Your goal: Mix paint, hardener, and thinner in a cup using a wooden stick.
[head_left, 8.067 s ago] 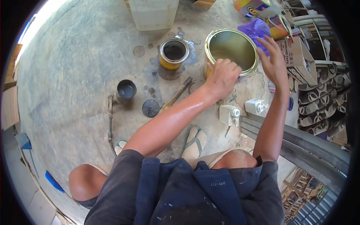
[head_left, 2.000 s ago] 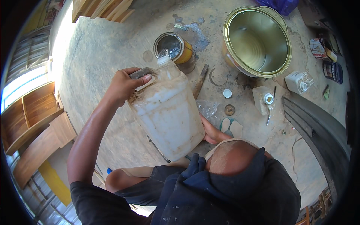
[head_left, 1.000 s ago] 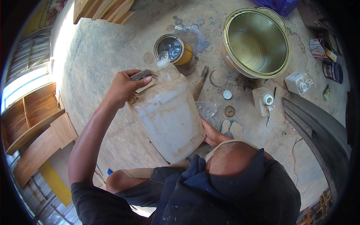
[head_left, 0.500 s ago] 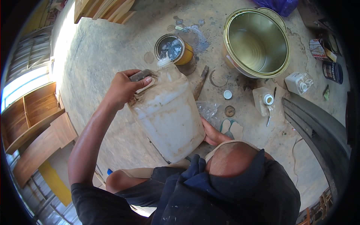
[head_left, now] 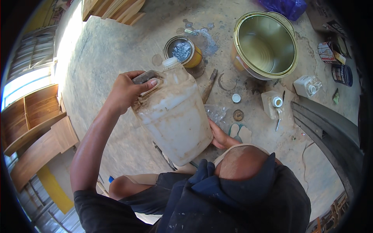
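A large, dirty white plastic jerrycan is held tilted in front of me, its mouth close to the rim of a yellow tin can. My left hand is wrapped round the handle at the jerrycan's top. Low on the jerrycan's right side, my right hand supports it; those fingers are partly hidden behind the jerrycan. Inside the tin, bubbly, glinting liquid shows. No stream is visible between the jerrycan's mouth and the tin.
A big open gold-lined bucket stands far right. Two small plastic bottles, a white cap, a flat brush-like tool and clear plastic wrap lie nearer. A dark curved beam runs along the right. Wooden furniture stands left.
The clear stream at the jerrycan's mouth has stopped, and the mouth has tipped back slightly from the tin. The liquid in the tin now looks bubbly. Both hands keep their hold.
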